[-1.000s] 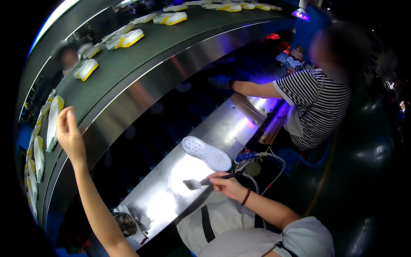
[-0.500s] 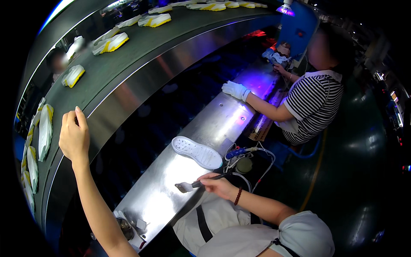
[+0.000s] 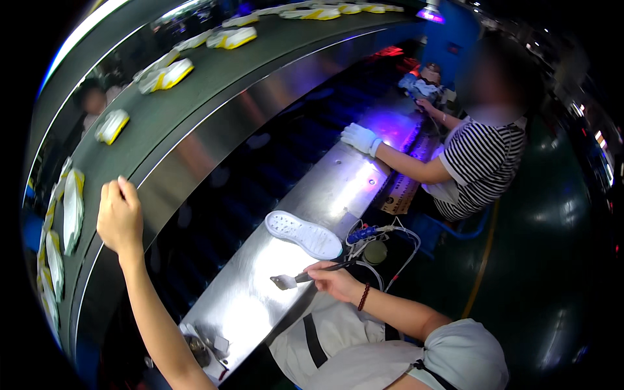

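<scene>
My right hand grips a dark-handled brush whose pale, flat bristles point left over the metal bench. Just beyond the brush lies a white shoe sole, its hollow side with small holes facing up. My left hand is raised on a stretched arm near the edge of the conveyor belt. Its fingers are curled in, with nothing seen in them. White-and-yellow shoe parts lie on the belt to the left of that hand.
A co-worker in a striped top sits to the right, one white-gloved hand on the bench. A round pot and looped cables stand by the bench's right side. Small items lie at its near end. A lamp hangs above.
My left hand has drawn slightly down and toward me, its fingers more curled. The brush stays in my right hand, almost unmoved. The view has shifted a little.
</scene>
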`<state>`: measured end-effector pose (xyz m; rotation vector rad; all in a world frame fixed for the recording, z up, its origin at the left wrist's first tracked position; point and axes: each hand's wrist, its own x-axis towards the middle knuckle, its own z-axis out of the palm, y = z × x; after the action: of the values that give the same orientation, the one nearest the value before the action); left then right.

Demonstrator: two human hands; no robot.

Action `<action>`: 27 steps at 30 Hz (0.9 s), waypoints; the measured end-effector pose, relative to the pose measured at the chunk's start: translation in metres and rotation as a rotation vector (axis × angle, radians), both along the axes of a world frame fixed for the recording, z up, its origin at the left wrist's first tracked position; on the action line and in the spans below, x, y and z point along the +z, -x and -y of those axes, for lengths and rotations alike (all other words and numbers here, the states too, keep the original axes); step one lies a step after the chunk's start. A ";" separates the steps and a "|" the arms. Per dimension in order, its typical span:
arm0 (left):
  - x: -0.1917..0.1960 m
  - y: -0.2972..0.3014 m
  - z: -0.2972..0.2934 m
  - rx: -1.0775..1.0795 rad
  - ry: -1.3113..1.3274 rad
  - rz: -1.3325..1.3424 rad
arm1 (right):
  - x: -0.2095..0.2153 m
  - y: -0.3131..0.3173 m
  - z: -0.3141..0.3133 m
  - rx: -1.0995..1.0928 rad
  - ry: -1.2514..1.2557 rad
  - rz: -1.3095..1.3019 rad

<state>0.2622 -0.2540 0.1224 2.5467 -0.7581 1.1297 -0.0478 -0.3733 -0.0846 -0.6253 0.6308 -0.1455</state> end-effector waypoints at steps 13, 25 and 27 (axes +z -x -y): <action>0.055 -0.074 0.023 -0.117 0.021 -0.388 | -0.009 0.003 0.015 -0.109 0.040 0.023; 0.066 -0.163 0.094 -0.191 -0.113 -0.561 | -0.032 0.002 0.025 -0.150 -0.064 -0.031; 0.058 -0.191 0.107 -0.437 -0.191 -0.458 | -0.032 0.001 0.024 -0.133 -0.076 -0.025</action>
<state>0.4534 -0.3612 0.1806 2.4615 -1.2492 0.3360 -0.0491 -0.3971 -0.1164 -0.5126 0.6991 -0.2370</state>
